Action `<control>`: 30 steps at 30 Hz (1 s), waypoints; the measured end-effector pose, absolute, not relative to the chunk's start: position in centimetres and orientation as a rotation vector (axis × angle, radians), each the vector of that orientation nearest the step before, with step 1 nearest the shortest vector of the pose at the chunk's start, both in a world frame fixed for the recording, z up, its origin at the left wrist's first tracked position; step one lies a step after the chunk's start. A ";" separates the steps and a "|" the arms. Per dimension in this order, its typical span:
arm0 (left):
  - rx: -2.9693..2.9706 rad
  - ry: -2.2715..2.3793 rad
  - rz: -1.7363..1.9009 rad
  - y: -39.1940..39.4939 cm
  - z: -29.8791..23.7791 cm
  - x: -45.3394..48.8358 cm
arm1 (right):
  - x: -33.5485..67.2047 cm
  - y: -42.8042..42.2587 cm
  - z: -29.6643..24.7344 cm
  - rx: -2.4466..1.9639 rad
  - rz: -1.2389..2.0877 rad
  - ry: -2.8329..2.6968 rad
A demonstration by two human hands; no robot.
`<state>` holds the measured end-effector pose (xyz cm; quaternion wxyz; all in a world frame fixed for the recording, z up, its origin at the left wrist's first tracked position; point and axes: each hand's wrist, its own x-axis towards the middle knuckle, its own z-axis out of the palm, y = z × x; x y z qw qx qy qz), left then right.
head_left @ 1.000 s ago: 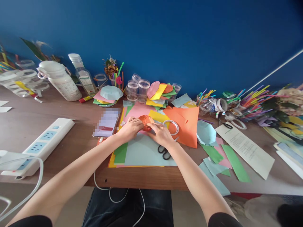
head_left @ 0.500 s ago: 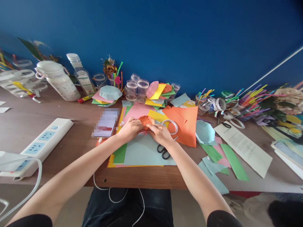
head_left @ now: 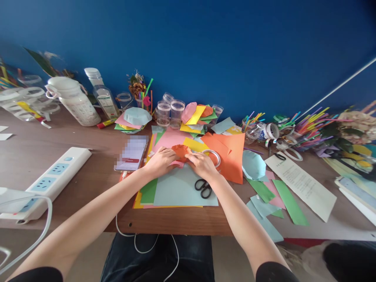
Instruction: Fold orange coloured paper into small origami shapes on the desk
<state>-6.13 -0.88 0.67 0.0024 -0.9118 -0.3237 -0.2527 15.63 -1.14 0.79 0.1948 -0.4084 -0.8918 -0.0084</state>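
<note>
A small folded orange paper piece (head_left: pixel 180 150) sits on a stack of coloured sheets at the middle of the desk. My left hand (head_left: pixel 161 161) pinches its left side with curled fingers. My right hand (head_left: pixel 202 165) grips its right side, fingers closed on the paper. Just right of my right hand lies a roll of clear tape (head_left: pixel 212 156). Black-handled scissors (head_left: pixel 203 187) lie on a pale blue sheet (head_left: pixel 179 191) under my right wrist.
A phone (head_left: pixel 132 154) lies left of the sheets, and a white power strip (head_left: pixel 48 182) further left. Large orange sheets (head_left: pixel 230 154), a pale blue paper bowl (head_left: pixel 254 164), paper strips and a printed page (head_left: pixel 299 181) lie right. Jars, bottles and straws line the blue wall.
Both hands have shifted slightly on the orange paper piece, pressing it lower onto the sheets. The view has drifted a little.
</note>
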 end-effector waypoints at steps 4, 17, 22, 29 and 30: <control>-2.872 -1.024 -0.834 -0.9 0.2 -5.5 | 15.3 -1.4 0.8 -1.180 0.005 -2.538; -2.884 -1.109 -0.759 -1.2 0.4 -5.4 | 15.0 -1.7 0.7 -1.162 0.234 -2.398; -2.928 -1.131 -0.752 -0.9 0.5 -5.8 | 15.7 -1.7 1.2 -1.088 0.160 -2.440; -2.886 -1.198 -0.739 -1.7 0.8 -5.3 | 15.9 -1.3 0.6 -1.104 0.202 -2.471; -2.888 -1.196 -0.732 -1.8 0.8 -5.2 | 15.8 -1.3 0.6 -1.106 0.210 -2.469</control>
